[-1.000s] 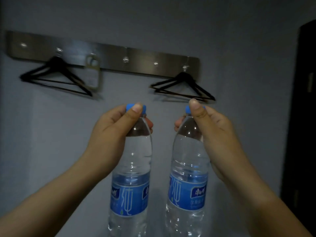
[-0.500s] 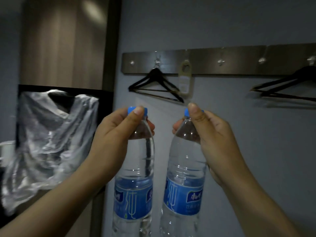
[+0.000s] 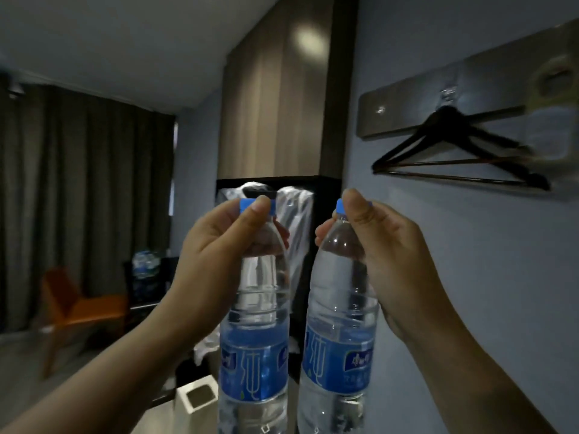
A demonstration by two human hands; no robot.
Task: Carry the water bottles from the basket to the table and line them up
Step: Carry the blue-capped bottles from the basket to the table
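I hold two clear water bottles with blue caps and blue labels upright in front of me, side by side and close together. My left hand (image 3: 219, 245) grips the neck of the left bottle (image 3: 253, 364). My right hand (image 3: 385, 245) grips the neck of the right bottle (image 3: 338, 364). Far off at the left, several more bottles (image 3: 144, 264) stand on a dark table (image 3: 147, 303). The basket is not in view.
A grey wall on the right carries a metal hook rail (image 3: 407, 111) with a black hanger (image 3: 454, 158). A wooden wardrobe (image 3: 275, 104) with a plastic-covered garment (image 3: 294, 214) stands ahead. An orange chair (image 3: 78, 308) and dark curtains (image 3: 78, 198) are at the left, a white square bin (image 3: 197, 399) below.
The view has swung left: the hook rail and hangers slid to the right, and the wardrobe, curtains, chair and far table came into sight. Both hands keep the same grip on the bottles.
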